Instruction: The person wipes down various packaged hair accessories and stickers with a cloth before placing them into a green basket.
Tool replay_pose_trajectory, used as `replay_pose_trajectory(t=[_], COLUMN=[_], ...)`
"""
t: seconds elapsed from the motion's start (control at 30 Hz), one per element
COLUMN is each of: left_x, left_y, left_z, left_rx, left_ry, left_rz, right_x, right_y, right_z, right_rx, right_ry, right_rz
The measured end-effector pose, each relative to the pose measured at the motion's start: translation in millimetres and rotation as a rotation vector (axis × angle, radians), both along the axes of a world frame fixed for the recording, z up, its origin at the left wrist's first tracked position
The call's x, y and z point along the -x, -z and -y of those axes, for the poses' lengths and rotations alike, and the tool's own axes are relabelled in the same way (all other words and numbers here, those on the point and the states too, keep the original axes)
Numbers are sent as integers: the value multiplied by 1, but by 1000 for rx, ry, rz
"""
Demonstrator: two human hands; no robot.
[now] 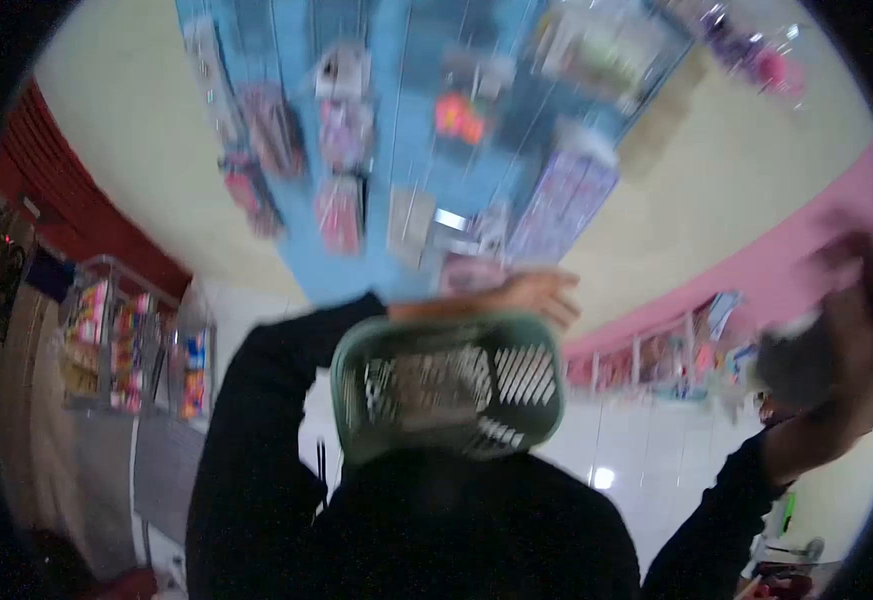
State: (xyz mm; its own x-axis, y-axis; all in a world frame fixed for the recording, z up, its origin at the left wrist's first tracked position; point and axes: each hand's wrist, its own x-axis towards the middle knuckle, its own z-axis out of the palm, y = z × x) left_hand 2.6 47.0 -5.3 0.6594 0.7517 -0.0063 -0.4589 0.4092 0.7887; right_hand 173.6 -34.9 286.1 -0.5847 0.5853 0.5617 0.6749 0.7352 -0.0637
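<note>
The picture is blurred by motion. A green plastic basket (449,385) with slotted walls hangs in front of my black-clad chest. My left hand (532,297) lies over its top rim and grips it, with the black sleeve bent up from the left. At the far right my right hand (857,300) is raised, and its fingers are closed around a blurred grey-white item (795,362). What that item is cannot be made out.
A blue display panel (407,150) hung with several packaged goods fills the top centre. Shelves of colourful packets (122,345) stand at the left, and a pink wall band (757,270) with more goods runs at the right. White floor tiles (637,450) lie beyond the basket.
</note>
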Motion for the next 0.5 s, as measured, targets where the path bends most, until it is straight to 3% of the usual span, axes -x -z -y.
replay_pose_trajectory(t=[0.1, 0.2, 0.3, 0.37, 0.43, 0.5], left_x=[-6, -17, -24, -17, -11, -7], left_y=[-17, -14, -8, -12, -7, 2], left_z=[8, 1, -5, 1, 1, 0], left_rx=[45, 42, -2, 41, 48, 72], left_ry=[-18, 68, 125, 119, 123, 120], left_rz=[-43, -74, -78, -97, -105, -101], right_x=[41, 56, 71, 77, 89, 94], right_y=[126, 216, 247, 252, 256, 258], right_z=[21, 7, -4, 1, 3, 5], right_rx=[388, 305, 196, 228, 381, 366], right_ry=[-151, -294, -337, -384, -412, -431], right_rz=[497, 589, 706, 625, 755, 756])
